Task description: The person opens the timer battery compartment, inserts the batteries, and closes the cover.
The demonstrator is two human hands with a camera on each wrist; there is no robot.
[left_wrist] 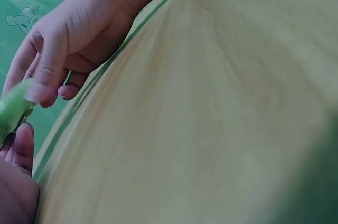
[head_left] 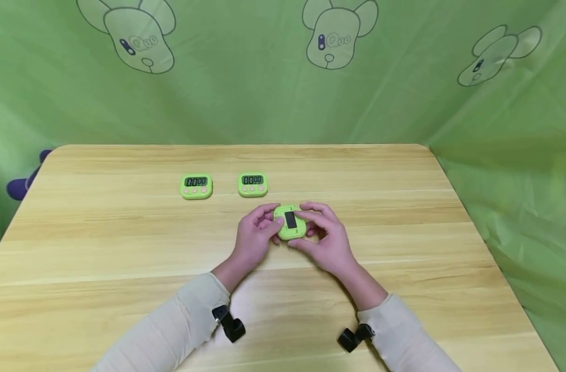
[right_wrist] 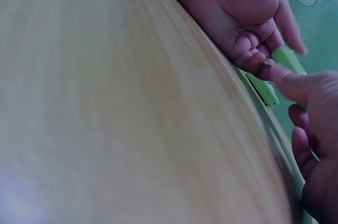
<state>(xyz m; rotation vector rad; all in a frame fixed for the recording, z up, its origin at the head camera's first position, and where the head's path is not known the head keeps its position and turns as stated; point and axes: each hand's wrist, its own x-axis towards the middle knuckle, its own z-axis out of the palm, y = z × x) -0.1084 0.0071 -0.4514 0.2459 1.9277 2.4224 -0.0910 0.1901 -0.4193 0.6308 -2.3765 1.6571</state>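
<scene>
A green digital timer [head_left: 283, 232] is held between both hands above the table, with a dark rectangle on the face turned up. From its left side the left hand [head_left: 255, 231] grips it, thumb lying on the upper face. The right hand [head_left: 328, 238] holds the opposite side, its thumb at the near edge and a fingertip by the dark rectangle. In the left wrist view the timer [left_wrist: 13, 110] is partly cut off at the frame's edge. Fingers cover part of the timer [right_wrist: 288, 57] in the right wrist view.
Two more green timers, one at left [head_left: 197, 186] and one nearer the middle [head_left: 252, 185], lie on the wooden table [head_left: 125, 232], displays up, beyond the hands. A green printed curtain [head_left: 246, 93] hangs behind and beside the table. Small black cameras [head_left: 229, 324] sit on both sleeves.
</scene>
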